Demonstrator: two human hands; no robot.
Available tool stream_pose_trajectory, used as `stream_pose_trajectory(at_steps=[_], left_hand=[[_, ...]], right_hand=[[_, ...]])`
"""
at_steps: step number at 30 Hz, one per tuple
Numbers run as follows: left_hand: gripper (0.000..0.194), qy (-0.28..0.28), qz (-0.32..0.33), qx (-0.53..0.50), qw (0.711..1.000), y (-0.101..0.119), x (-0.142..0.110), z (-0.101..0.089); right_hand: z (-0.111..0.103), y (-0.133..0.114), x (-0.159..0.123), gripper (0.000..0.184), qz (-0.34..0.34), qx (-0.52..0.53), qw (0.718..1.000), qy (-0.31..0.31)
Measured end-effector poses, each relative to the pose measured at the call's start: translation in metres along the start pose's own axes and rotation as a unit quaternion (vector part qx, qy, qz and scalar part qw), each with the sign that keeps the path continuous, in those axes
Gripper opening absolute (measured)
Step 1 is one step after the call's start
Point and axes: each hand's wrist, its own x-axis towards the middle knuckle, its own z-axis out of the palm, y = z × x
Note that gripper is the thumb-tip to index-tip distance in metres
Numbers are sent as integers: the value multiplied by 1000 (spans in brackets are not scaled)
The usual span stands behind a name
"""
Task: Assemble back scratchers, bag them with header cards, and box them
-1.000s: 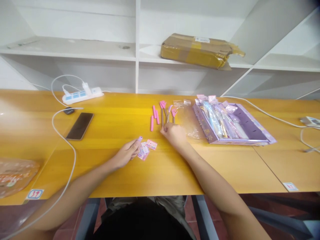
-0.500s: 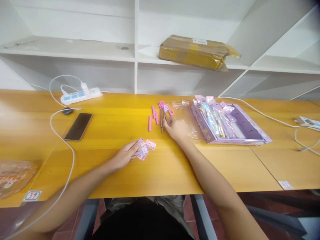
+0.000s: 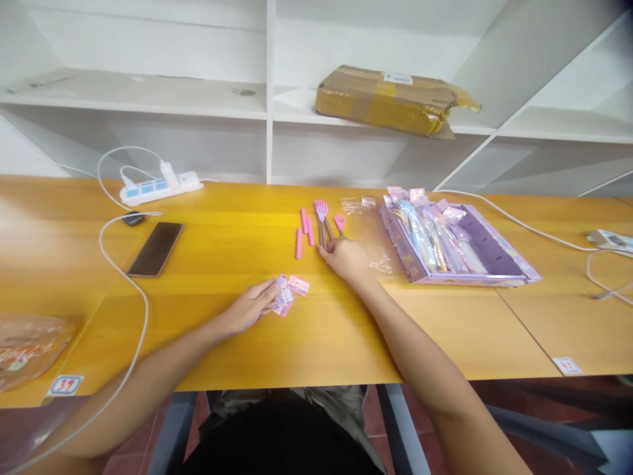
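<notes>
My left hand (image 3: 254,305) is closed around a small purple tube (image 3: 281,280), whose end shows past the thumb. Small printed cards (image 3: 299,285) lie right beside those fingers, partly overlapping. My right hand (image 3: 347,257) rests on the table with its fingertips closed at the lower end of a purple claw-headed back scratcher (image 3: 322,212), which lies among pink ones. Another pink back scratcher (image 3: 339,222) lies just beyond the knuckles, its rod partly hidden. Left of the scratchers are several loose pink tubes (image 3: 299,243).
A purple display box (image 3: 499,247) with bagged items stands on the right, beside clear plastic bags (image 3: 363,227). On the left are a phone (image 3: 155,249), a power strip (image 3: 161,189) and a white cable (image 3: 141,323). A taped carton (image 3: 386,99) sits on the shelf.
My right hand has lowered the purple back scratcher from a raised slant onto the pink ones. My left hand stays in place, with the purple tube tipped slightly.
</notes>
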Motion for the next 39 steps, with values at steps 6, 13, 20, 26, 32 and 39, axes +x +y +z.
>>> stream_pose_trajectory(at_steps=[6,13,20,26,32,39], left_hand=[[52,7,-8,-1,1000,-1,-1,0],[53,17,-15,5,1000,-1,-1,-1],[55,17,-19,15,1000,-2,-1,-1],[53,-2,1,59,998,-3,-2,-2],[47,-34,29,128,991,3,-4,2],[45,-52,54,178,981,8,-3,2]], right_hand=[[5,5,0,41,15,60,998,25],[8,7,-6,37,-11,406,894,191],[16,-5,-21,41,-87,654,751,38],[15,-13,-34,57,-123,695,694,-140],[11,-25,-46,54,-136,705,671,-187],[13,-23,-45,49,-174,691,679,-176]])
